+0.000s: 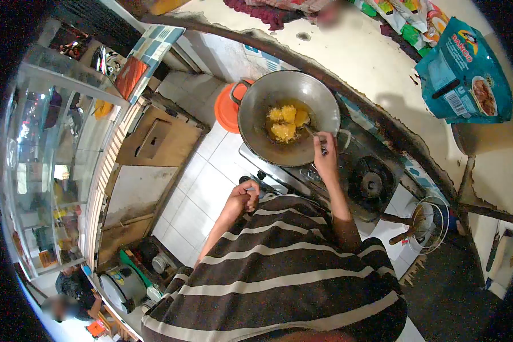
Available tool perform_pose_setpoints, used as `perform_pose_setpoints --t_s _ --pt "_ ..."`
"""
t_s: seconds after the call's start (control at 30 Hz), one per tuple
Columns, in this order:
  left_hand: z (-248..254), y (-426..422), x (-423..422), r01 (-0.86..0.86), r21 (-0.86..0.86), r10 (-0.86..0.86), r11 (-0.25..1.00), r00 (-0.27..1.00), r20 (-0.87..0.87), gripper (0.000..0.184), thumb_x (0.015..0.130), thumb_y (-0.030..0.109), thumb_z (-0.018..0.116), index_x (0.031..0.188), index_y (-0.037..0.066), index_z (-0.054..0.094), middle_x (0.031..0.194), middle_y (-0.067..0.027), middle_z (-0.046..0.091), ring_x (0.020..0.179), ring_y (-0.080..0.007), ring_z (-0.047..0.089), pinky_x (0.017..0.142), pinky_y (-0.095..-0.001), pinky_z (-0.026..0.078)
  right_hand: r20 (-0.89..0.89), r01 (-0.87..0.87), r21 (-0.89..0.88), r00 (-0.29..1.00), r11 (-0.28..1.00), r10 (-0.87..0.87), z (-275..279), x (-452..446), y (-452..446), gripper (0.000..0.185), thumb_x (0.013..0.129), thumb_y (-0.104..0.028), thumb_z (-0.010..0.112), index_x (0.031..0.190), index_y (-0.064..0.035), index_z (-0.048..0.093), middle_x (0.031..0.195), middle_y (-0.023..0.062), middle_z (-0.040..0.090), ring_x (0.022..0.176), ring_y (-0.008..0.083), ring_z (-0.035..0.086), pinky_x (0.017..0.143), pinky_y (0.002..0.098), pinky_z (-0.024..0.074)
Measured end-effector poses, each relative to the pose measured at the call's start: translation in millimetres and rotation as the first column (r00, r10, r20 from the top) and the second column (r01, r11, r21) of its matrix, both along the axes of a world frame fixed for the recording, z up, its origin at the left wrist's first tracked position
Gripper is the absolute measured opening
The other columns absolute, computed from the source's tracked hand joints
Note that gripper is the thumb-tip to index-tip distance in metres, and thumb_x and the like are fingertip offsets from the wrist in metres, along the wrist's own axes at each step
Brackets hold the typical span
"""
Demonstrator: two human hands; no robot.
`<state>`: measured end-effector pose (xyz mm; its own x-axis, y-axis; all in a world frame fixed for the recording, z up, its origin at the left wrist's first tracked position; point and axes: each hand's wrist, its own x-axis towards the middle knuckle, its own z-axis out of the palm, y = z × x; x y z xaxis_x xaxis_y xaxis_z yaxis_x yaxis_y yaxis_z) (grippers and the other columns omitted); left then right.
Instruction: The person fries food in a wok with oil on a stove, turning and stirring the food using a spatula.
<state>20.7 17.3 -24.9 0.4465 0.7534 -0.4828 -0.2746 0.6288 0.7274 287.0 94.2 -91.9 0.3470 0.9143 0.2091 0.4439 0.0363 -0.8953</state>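
Note:
A large metal wok (255, 134) sits on the stove (350, 188). Several golden-yellow fried pieces (284, 133) lie close together in the oil at its bottom. My right hand (325, 157), at the near right side of the wok, is closed around the handle of a metal spatula (310, 131). The spatula's head is beside the frying pieces and partly hidden. My left hand (243, 199) is held before my body near the stove's front edge, its fingers curled in, with nothing visible in them.
A bare burner (371, 179) lies right of the wok. An orange lid or bucket (228, 108) is behind the wok's left handle. On the counter stands a teal Bango pouch (467, 77). A glass cabinet (68, 137) is at left; a person (77, 293) is at lower left.

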Motion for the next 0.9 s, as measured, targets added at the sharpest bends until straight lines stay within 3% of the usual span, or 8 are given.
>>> perform_pose_setpoints --t_s 0.07,0.13,0.2,0.33,0.5,0.57,0.7,0.9 --pt "10 4 3 0.014 -0.052 -0.014 0.999 1.000 -0.001 0.029 0.068 -0.010 0.034 0.089 0.003 0.050 0.056 0.0012 0.036 0.048 -0.0081 0.032 0.045 -0.0228 0.024 -0.134 0.045 -0.146 0.989 0.988 -0.064 -11 5 -1 0.029 0.094 -0.028 0.054 0.113 -0.0071 0.052 0.088 0.0082 0.054 0.082 0.0201 0.054 0.081 0.0355 0.0445" --pt "12 11 0 0.037 -0.033 -0.037 0.999 0.999 -0.003 0.028 0.068 -0.010 0.036 0.088 0.003 0.050 0.057 0.0013 0.039 0.048 -0.0073 0.032 0.044 -0.0224 0.023 -0.101 0.010 -0.159 0.995 0.987 -0.026 -29 11 3 0.027 0.094 -0.028 0.054 0.114 -0.0090 0.053 0.086 0.0055 0.054 0.075 0.0156 0.054 0.068 0.0305 0.0463" --pt "13 15 -4 0.038 -0.037 -0.040 0.999 0.998 -0.050 0.028 0.067 -0.010 0.037 0.088 0.003 0.051 0.057 0.0013 0.040 0.048 -0.0071 0.032 0.044 -0.0225 0.022 -0.211 -0.072 -0.198 0.977 0.977 0.029 -40 14 2 0.024 0.095 -0.026 0.053 0.113 -0.0101 0.055 0.082 0.0039 0.054 0.068 0.0123 0.053 0.058 0.0269 0.0455" --pt "11 11 -14 -0.099 -0.006 0.099 0.995 0.994 -0.043 0.029 0.065 -0.007 0.034 0.088 0.004 0.050 0.055 0.0029 0.037 0.048 -0.0071 0.030 0.045 -0.0221 0.023 -0.338 -0.154 -0.213 0.938 0.965 0.075 -44 11 1 0.020 0.097 -0.022 0.049 0.108 -0.0089 0.061 0.071 0.0013 0.053 0.056 0.0073 0.049 0.046 0.0229 0.0405" --pt "6 1 -17 -0.109 -0.025 0.110 0.994 0.994 0.030 0.030 0.064 -0.008 0.034 0.087 0.004 0.049 0.055 0.0023 0.034 0.048 -0.0079 0.029 0.044 -0.0231 0.022 -0.525 -0.209 -0.294 0.851 0.933 0.025 -11 2 1 0.023 0.098 -0.019 0.046 0.104 -0.0055 0.063 0.066 0.0018 0.053 0.053 0.0075 0.048 0.045 0.0237 0.0406" --pt "1 -7 -13 -0.119 -0.021 0.120 0.993 0.991 0.067 0.030 0.064 -0.008 0.034 0.087 0.003 0.048 0.055 0.0018 0.035 0.048 -0.0082 0.029 0.044 -0.0236 0.021 -0.616 -0.235 -0.247 0.787 0.940 0.035 -16 6 3 0.024 0.098 -0.019 0.046 0.104 -0.0042 0.063 0.067 0.0031 0.054 0.054 0.0082 0.049 0.046 0.0239 0.0403" --pt "-4 -19 -10 -0.140 -0.034 0.140 0.990 0.990 0.009 0.030 0.065 -0.009 0.034 0.089 0.003 0.048 0.055 0.0015 0.034 0.048 -0.0085 0.028 0.044 -0.0238 0.022 -0.722 -0.220 -0.236 0.691 0.947 -0.019 -11 12 9 0.025 0.098 -0.020 0.046 0.103 -0.0023 0.062 0.069 0.0046 0.056 0.056 0.0089 0.050 0.048 0.0239 0.0402" --pt "-5 -30 -5 -0.169 -0.067 0.171 0.983 0.985 0.033 0.029 0.068 -0.009 0.034 0.090 0.003 0.049 0.055 0.0017 0.033 0.049 -0.0081 0.029 0.045 -0.0234 0.023 -0.681 -0.199 -0.204 0.732 0.959 0.007 -6 16 5 0.023 0.097 -0.019 0.047 0.100 -0.0030 0.062 0.069 0.0032 0.055 0.056 0.0086 0.049 0.049 0.0230 0.0387"
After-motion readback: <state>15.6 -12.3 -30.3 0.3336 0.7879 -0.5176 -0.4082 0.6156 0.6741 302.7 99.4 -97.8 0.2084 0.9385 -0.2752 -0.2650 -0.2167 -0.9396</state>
